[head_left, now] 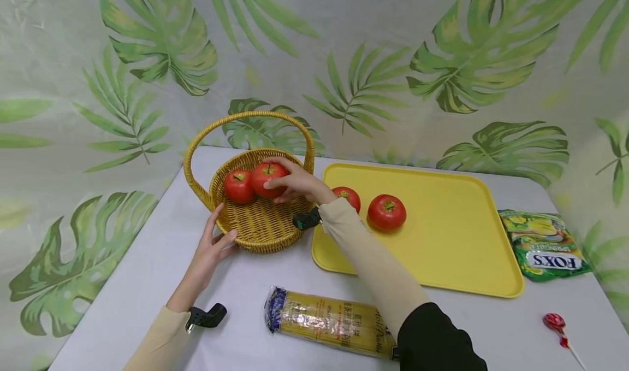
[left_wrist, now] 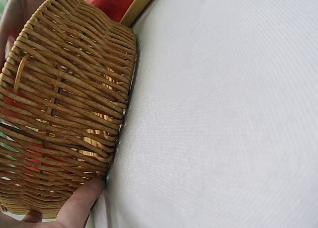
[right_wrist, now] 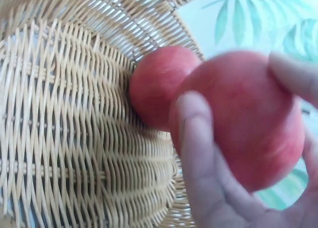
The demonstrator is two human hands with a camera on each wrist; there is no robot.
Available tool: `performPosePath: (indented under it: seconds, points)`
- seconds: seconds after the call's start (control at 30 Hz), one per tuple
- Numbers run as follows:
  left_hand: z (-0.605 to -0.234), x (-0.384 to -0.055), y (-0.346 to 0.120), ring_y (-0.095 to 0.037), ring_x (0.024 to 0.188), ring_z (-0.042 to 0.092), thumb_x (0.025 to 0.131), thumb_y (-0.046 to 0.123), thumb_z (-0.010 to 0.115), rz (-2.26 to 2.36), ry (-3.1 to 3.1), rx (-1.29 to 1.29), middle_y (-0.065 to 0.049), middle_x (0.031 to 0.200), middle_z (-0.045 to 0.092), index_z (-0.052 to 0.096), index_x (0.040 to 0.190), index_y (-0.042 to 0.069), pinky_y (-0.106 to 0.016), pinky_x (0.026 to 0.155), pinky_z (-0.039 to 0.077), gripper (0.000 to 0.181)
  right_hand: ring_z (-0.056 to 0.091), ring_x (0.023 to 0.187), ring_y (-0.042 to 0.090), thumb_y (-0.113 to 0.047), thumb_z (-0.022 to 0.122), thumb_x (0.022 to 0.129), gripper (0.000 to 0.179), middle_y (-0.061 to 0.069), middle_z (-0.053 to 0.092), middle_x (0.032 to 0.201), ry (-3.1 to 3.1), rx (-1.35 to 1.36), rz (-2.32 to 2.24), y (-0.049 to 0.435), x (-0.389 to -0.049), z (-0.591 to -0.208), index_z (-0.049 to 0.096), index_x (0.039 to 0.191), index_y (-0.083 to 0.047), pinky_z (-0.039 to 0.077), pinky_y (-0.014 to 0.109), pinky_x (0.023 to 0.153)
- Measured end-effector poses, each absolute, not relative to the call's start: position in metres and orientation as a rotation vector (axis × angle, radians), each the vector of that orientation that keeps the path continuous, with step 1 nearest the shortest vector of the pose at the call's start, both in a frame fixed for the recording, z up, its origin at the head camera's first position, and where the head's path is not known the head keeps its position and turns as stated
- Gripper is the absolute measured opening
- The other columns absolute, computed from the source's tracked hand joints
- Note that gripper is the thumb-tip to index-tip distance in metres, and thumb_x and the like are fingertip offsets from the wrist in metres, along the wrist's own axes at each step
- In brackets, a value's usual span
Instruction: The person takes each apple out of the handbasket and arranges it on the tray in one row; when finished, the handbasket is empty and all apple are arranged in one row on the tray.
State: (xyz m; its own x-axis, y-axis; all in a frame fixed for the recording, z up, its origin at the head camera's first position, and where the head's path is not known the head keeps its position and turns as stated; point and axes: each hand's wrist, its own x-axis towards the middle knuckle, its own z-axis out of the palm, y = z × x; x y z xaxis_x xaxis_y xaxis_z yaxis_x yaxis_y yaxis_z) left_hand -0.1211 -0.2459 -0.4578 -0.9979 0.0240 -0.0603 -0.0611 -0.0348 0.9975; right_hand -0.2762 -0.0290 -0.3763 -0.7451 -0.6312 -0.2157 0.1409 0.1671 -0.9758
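Note:
A yellow wicker basket with a tall arched handle stands at the back left of the white table. Over its inside, my right hand holds a red apple between thumb and fingers. Right beside that fruit, a second apple lies in the basket against the wall, and the two overlap in the right wrist view. My left hand grips the basket's near left side. In the left wrist view, its thumb presses low on the woven wall.
A yellow tray right of the basket bears two apples, one in full view and another partly behind my right sleeve. In front lies a spaghetti pack. A green FOX'S bag and a red lollipop lie at right.

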Motion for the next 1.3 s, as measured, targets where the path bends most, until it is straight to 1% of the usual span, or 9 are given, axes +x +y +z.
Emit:
performPosePath:
  seconds: [0.17, 0.4, 0.67, 0.8, 0.93, 1.0, 1.13, 1.23, 1.3]
  points:
    - [-0.458, -0.121, -0.246, -0.045, 0.136, 0.021, 0.101, 0.012, 0.049, 2.220, 2.138, -0.042, -0.010, 0.158, -0.006, 0.006, 0.155, 0.024, -0.060, 0.103, 0.029, 0.070, 0.062, 0.075, 0.048, -0.014, 0.067, 0.089, 0.059, 0.009, 0.041, 0.135, 1.833, -0.641, -1.579, -0.018, -0.273, -0.371, 0.043, 0.141, -0.024, 0.056, 0.047, 0.070]
    - [-0.459, -0.121, -0.246, -0.044, 0.135, 0.023, 0.100, 0.013, 0.051, 2.232, 2.131, -0.043, -0.009, 0.158, -0.006, 0.007, 0.155, 0.024, -0.059, 0.103, 0.030, 0.071, 0.064, 0.068, 0.039, -0.020, 0.070, 0.087, 0.058, 0.010, 0.045, 0.132, 1.892, -0.718, -1.485, 0.010, -0.264, -0.362, 0.046, 0.138, -0.032, 0.056, 0.048, 0.069]
    - [-0.459, -0.121, -0.246, -0.044, 0.135, 0.023, 0.101, 0.013, 0.050, 2.231, 2.131, -0.036, -0.009, 0.158, -0.006, 0.006, 0.155, 0.023, -0.059, 0.103, 0.030, 0.070, 0.062, 0.075, 0.049, -0.021, 0.070, 0.087, 0.060, 0.011, 0.043, 0.135, 1.931, -0.755, -1.475, 0.056, -0.261, -0.363, 0.045, 0.141, -0.031, 0.053, 0.057, 0.073]
    - [-0.459, -0.120, -0.246, -0.044, 0.135, 0.023, 0.101, 0.013, 0.050, 2.226, 2.138, -0.031, -0.008, 0.158, -0.006, 0.006, 0.155, 0.023, -0.059, 0.103, 0.030, 0.070, 0.062, 0.071, 0.042, -0.024, 0.070, 0.088, 0.058, 0.010, 0.043, 0.135, 1.983, -0.734, -1.481, 0.080, -0.259, -0.364, 0.045, 0.140, -0.032, 0.052, 0.058, 0.073]
    - [-0.459, -0.120, -0.246, -0.044, 0.135, 0.023, 0.101, 0.013, 0.050, 2.218, 2.150, -0.024, -0.009, 0.158, -0.006, 0.006, 0.155, 0.024, -0.059, 0.103, 0.030, 0.070, 0.062, 0.068, 0.033, -0.026, 0.071, 0.088, 0.057, 0.009, 0.045, 0.133, 2.042, -0.671, -1.487, 0.105, -0.257, -0.365, 0.047, 0.139, -0.033, 0.054, 0.053, 0.070]
    - [-0.459, -0.120, -0.246, -0.044, 0.135, 0.023, 0.101, 0.013, 0.050, 2.215, 2.154, -0.024, -0.009, 0.158, -0.006, 0.006, 0.155, 0.023, -0.059, 0.102, 0.030, 0.070, 0.062, 0.068, 0.033, -0.026, 0.071, 0.088, 0.057, 0.009, 0.045, 0.133, 2.070, -0.644, -1.487, 0.119, -0.257, -0.366, 0.046, 0.139, -0.032, 0.054, 0.053, 0.070]
    - [-0.459, -0.120, -0.246, -0.044, 0.135, 0.023, 0.101, 0.014, 0.050, 2.211, 2.156, -0.032, -0.009, 0.158, -0.007, 0.006, 0.155, 0.024, -0.059, 0.103, 0.031, 0.070, 0.061, 0.073, 0.044, -0.026, 0.070, 0.088, 0.060, 0.014, 0.046, 0.131, 2.119, -0.598, -1.489, 0.147, -0.255, -0.364, 0.043, 0.142, -0.029, 0.053, 0.056, 0.070]
    - [-0.458, -0.120, -0.245, -0.044, 0.135, 0.023, 0.101, 0.014, 0.050, 2.210, 2.152, -0.034, -0.010, 0.158, -0.006, 0.006, 0.155, 0.024, -0.059, 0.103, 0.030, 0.071, 0.060, 0.077, 0.049, -0.026, 0.069, 0.089, 0.061, 0.017, 0.045, 0.132, 2.148, -0.565, -1.491, 0.168, -0.253, -0.363, 0.040, 0.144, -0.027, 0.054, 0.053, 0.072]
    - [-0.458, -0.120, -0.245, -0.044, 0.135, 0.023, 0.101, 0.014, 0.050, 2.213, 2.148, -0.033, -0.011, 0.158, -0.005, 0.005, 0.155, 0.025, -0.059, 0.103, 0.030, 0.071, 0.061, 0.076, 0.048, -0.025, 0.068, 0.090, 0.062, 0.018, 0.044, 0.133, 2.172, -0.545, -1.495, 0.182, -0.251, -0.362, 0.039, 0.144, -0.025, 0.054, 0.049, 0.072]
